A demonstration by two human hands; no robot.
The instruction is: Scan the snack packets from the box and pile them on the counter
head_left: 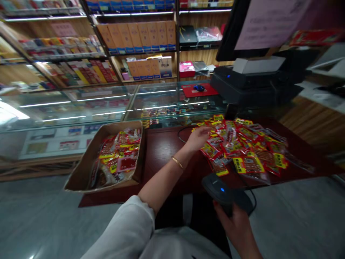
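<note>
Fingers of the left hand (198, 138) curl onto the snack packets (242, 147); the right hand (234, 223) grips the barcode scanner (225, 192).

Glossy plastic snack packets (242, 147) lie on a polished dark wooden table (164, 151); the cardboard box (81, 176) looks matt.

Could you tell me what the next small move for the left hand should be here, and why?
Probably close the left hand on one snack packet at the near edge of the pile and lift it toward the scanner. The fingers already rest on the packets, and the right hand holds the scanner, its blue light on.
</note>
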